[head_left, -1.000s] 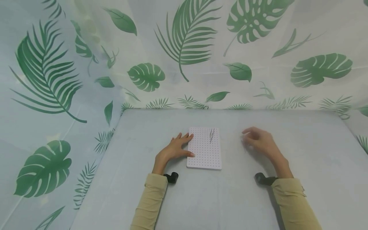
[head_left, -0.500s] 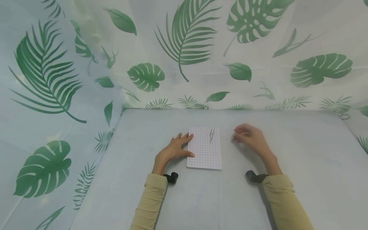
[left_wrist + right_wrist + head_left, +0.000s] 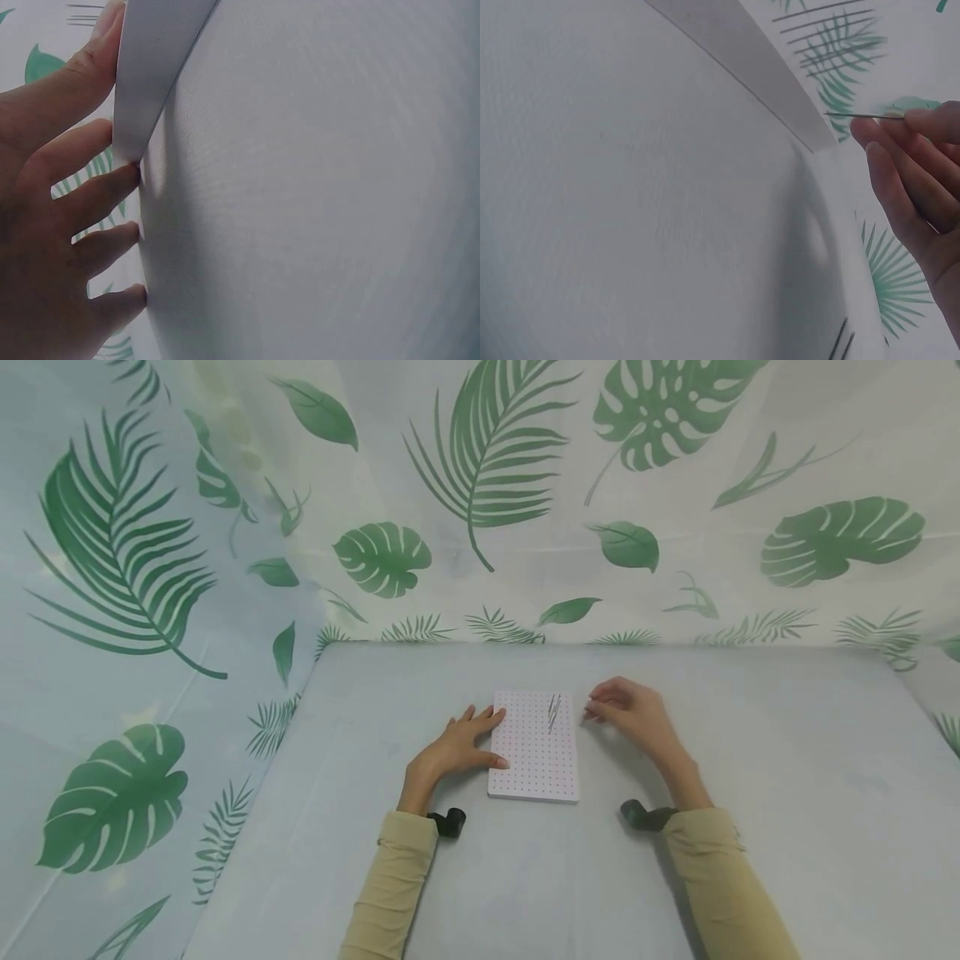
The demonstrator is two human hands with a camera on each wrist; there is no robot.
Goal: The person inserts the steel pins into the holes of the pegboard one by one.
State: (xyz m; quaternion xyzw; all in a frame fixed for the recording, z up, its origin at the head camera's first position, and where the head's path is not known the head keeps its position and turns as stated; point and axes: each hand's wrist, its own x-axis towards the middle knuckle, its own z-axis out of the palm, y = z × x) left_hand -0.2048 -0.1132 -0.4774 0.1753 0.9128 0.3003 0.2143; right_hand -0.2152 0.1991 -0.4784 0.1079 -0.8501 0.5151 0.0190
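A white board (image 3: 528,760) with a grid of small dots lies on the table. Several thin dark pins (image 3: 825,10) stand up from its far right part in the right wrist view. My left hand (image 3: 453,747), fingers spread, rests at the board's left edge, thumb (image 3: 94,64) and index finger touching it. Just right of the board's far right corner is my right hand (image 3: 633,714). It pinches a thin metal pin (image 3: 862,116) between thumb and fingertips, the pin's free end pointing toward the board.
Two thin dark rods (image 3: 840,341) show at the bottom of the right wrist view. Around the table (image 3: 787,760) hang white sheets with green leaf prints (image 3: 480,452). A black wrist camera (image 3: 637,814) sits at each sleeve cuff.
My right hand has moved left across the table, up close to the board's right edge. My left hand and the board have stayed in place.
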